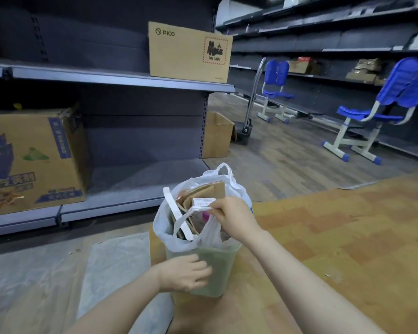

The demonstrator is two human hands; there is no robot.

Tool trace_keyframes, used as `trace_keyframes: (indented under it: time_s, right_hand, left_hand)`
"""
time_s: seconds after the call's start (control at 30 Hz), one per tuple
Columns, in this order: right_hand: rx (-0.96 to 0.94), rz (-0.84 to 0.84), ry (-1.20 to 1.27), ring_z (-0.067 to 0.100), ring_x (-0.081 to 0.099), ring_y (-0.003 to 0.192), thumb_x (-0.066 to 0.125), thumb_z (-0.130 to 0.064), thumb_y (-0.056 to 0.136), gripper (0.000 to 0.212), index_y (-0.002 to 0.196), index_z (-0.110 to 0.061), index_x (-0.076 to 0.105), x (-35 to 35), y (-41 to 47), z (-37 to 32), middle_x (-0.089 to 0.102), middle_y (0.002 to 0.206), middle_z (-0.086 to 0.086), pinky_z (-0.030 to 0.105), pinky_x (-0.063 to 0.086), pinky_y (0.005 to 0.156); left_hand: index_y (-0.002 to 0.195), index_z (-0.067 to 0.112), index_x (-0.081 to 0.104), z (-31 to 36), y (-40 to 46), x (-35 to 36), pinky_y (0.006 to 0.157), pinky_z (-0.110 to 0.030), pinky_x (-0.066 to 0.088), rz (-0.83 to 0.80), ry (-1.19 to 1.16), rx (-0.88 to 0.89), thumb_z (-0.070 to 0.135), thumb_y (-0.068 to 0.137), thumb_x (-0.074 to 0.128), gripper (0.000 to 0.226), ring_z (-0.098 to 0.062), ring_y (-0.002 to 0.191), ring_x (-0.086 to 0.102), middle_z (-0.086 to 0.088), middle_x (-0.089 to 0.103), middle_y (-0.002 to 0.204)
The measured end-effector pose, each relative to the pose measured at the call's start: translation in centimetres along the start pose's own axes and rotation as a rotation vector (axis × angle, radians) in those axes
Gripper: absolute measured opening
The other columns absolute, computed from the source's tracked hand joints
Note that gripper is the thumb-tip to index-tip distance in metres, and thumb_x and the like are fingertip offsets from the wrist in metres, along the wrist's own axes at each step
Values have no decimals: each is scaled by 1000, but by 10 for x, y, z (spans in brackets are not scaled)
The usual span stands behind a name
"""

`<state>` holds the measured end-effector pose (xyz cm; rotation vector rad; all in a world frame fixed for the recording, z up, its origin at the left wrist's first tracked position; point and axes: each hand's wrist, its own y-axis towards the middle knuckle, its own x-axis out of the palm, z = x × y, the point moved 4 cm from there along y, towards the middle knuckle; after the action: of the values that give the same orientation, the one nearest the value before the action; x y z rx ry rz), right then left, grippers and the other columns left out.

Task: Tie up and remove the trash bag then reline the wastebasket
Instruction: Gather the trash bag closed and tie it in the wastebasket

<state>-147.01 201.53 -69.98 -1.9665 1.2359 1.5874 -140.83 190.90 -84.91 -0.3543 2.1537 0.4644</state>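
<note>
A pale green translucent wastebasket stands on the floor in front of me. A white plastic trash bag lines it, stuffed with brown cardboard scraps and paper. My right hand pinches one of the bag's handle loops above the opening. Another handle loop sticks up at the far side. My left hand rests against the near side of the wastebasket, fingers loosely curled on its wall.
Grey metal shelving stands to the left with a PICO carton and a large printed carton. An open box, a hand trolley and blue chairs stand behind. Plastic sheeting lies on the floor at left.
</note>
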Motion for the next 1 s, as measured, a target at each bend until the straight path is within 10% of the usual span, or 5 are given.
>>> trace_keyframes:
  time_s: [0.33,0.53,0.73,0.9,1.0]
  right_hand:
    - [67,-9,-21,12,27,49,53,-21,95,52,51,-21,27,-16,0,27,29,48,-2,22,23,49]
    - [39,-131,72,14,20,52,52,-20,97,52,54,-17,23,-18,-2,19,21,53,-2,27,17,50]
    - [13,53,29,22,43,63,52,-19,96,28,78,-2,66,-38,0,19,52,61,5,30,30,59]
    - [4,375,82,21,53,67,55,-13,93,19,84,-10,71,-76,-1,29,69,73,6,32,38,61]
    - [63,380,31,29,59,76,54,-16,93,19,87,-14,71,-76,-3,40,69,76,4,35,43,65]
  left_hand:
    - [104,6,51,-29,-44,-7,62,-25,53,89,155,-361,-5,95,10,43,-21,79,59,-3,67,88]
    - [85,12,52,-29,-10,-5,45,-21,45,37,-79,-529,0,52,76,43,-16,50,57,1,59,60]
    - [70,13,77,-28,7,1,43,-20,46,-132,-158,-694,7,24,91,49,-17,42,59,1,61,51]
    - [77,15,79,-15,32,-3,75,-43,57,-110,13,-647,2,55,64,29,-17,42,60,1,62,51]
    - [74,17,79,-6,52,-2,83,-47,54,-208,-37,-670,7,34,81,42,-16,36,56,3,61,49]
